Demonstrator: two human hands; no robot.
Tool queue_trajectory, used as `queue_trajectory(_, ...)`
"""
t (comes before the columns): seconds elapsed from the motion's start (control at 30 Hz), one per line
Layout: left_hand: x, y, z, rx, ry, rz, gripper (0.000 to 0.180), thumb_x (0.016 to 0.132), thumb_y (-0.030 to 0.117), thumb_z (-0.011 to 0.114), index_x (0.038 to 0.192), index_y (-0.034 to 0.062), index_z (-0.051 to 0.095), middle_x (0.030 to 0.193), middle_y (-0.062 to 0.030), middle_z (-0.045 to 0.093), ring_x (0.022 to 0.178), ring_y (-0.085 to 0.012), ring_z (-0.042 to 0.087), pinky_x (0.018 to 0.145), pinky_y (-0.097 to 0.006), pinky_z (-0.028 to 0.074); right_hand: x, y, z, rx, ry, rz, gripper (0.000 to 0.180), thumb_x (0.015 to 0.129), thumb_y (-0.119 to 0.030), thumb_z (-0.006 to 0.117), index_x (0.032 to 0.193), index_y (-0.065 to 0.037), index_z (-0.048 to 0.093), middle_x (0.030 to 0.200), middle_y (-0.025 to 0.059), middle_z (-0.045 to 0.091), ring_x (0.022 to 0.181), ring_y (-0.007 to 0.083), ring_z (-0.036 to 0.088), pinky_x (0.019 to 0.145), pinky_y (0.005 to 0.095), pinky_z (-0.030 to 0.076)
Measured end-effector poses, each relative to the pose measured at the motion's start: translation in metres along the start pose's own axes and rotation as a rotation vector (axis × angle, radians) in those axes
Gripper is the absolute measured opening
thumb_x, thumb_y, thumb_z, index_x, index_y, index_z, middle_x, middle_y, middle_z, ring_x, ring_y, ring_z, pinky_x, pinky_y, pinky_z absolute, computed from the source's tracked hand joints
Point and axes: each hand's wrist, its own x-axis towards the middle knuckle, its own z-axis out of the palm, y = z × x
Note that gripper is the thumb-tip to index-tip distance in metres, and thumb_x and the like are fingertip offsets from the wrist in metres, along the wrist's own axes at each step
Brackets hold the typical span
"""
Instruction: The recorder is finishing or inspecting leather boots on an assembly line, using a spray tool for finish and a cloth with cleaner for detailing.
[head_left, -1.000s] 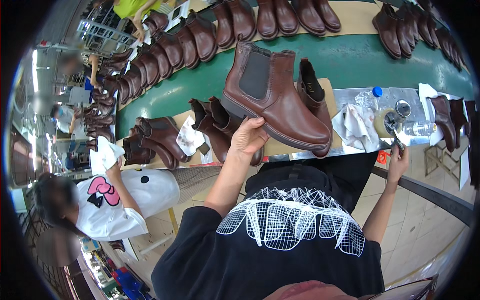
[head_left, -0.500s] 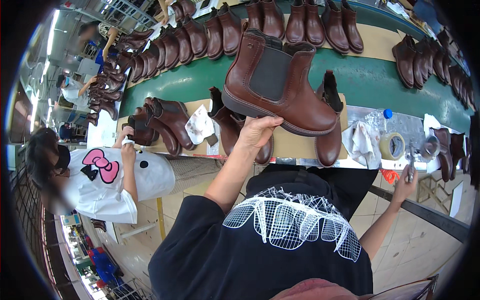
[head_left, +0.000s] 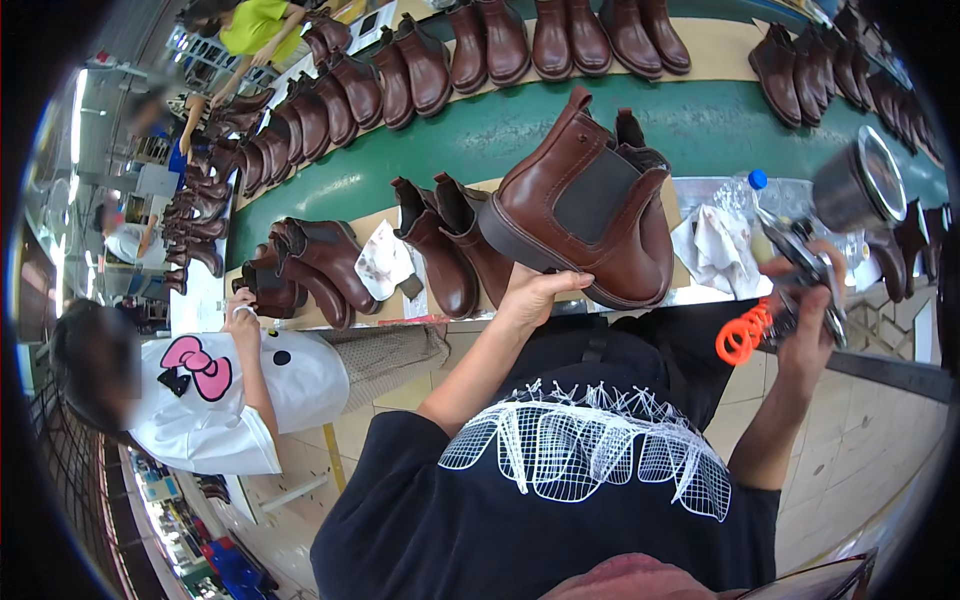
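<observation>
My left hand [head_left: 540, 300] grips a brown leather ankle boot [head_left: 540, 190] by its sole, fingers hidden beneath it. The boot has a dark elastic side panel [head_left: 597, 197] and is held up above the bench, toe toward the right. At the right, my right hand [head_left: 810, 320] is closed round a metal spray gun [head_left: 800, 250]. A steel cup [head_left: 858, 185] sits at the gun's far end, and an orange coiled hose [head_left: 742, 335] hangs beside it. Behind the held boot, a pair of brown boots [head_left: 435, 250] stands on cardboard.
Rows of brown boots [head_left: 480, 45] line the far side of the green bench [head_left: 450, 130]. Stained white cloths [head_left: 718, 250] and a blue-capped bottle [head_left: 757, 181] lie near the gun. To my left, a co-worker in a white shirt [head_left: 240, 375] handles boots [head_left: 325, 250].
My right hand has lifted the spray gun from the bench's right side and brought it inward. The held boot has moved slightly right and down and turned.
</observation>
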Motion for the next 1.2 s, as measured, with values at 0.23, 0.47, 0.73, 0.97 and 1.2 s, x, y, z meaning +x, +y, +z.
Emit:
queue_trajectory(0.23, -0.016, -0.002, -0.004, 0.031, 0.059, 0.019, 0.074, 0.066, -0.008, 0.078, 0.133, 0.0017, 0.048, 0.117, -0.0111, 0.064, 0.102, -0.0216, 0.065, 0.081, -0.031, 0.057, 0.007, -0.045, 0.052, 0.035, -0.158, 0.002, 0.033, 0.095, -0.006, 0.054, 0.126, 0.0, 0.048, 0.097, 0.0088, 0.064, 0.087, 0.011, 0.057, 0.08, 0.0232, 0.043)
queue_trajectory(0.47, -0.025, 0.001, 0.0, 0.099, 0.013, 0.021, 0.069, 0.065, -0.009, 0.08, 0.128, 0.0009, 0.054, 0.116, -0.0096, 0.065, 0.105, -0.0204, 0.063, 0.088, -0.033, 0.053, 0.019, -0.07, 0.066, -0.077, -0.294, -0.082, 0.024, 0.091, -0.012, 0.065, 0.112, 0.0, 0.064, 0.095, 0.0016, 0.064, 0.078, 0.0058, 0.053, 0.069, 0.0198, 0.042)
queue_trajectory(0.73, -0.028, 0.009, 0.004, 0.121, 0.028, 0.008, 0.063, 0.065, -0.009, 0.08, 0.123, 0.0005, 0.058, 0.114, -0.0099, 0.066, 0.102, -0.0196, 0.064, 0.086, -0.032, 0.054, 0.016, -0.07, 0.068, -0.095, -0.283, -0.052, 0.026, 0.09, -0.015, 0.071, 0.11, 0.001, 0.064, 0.093, 0.0028, 0.066, 0.077, 0.0072, 0.056, 0.068, 0.0218, 0.044)
queue_trajectory(0.97, -0.024, 0.007, 0.004, 0.102, 0.019, 0.06, 0.057, 0.066, -0.009, 0.079, 0.118, 0.0005, 0.061, 0.104, -0.0097, 0.069, 0.088, -0.0166, 0.068, 0.074, -0.028, 0.056, 0.008, -0.07, 0.072, -0.134, -0.293, -0.079, 0.025, 0.089, -0.016, 0.071, 0.106, 0.001, 0.066, 0.092, 0.0065, 0.067, 0.078, 0.0114, 0.06, 0.071, 0.0253, 0.046)
queue_trajectory(1.2, -0.021, 0.008, 0.007, 0.107, 0.004, 0.05, 0.057, 0.066, -0.01, 0.079, 0.119, -0.0003, 0.06, 0.107, -0.01, 0.069, 0.092, -0.0182, 0.068, 0.075, -0.028, 0.058, 0.0, -0.071, 0.078, -0.191, -0.351, -0.041, 0.027, 0.082, -0.016, 0.076, 0.104, -0.003, 0.068, 0.087, 0.0075, 0.07, 0.077, 0.0152, 0.064, 0.07, 0.0278, 0.044)
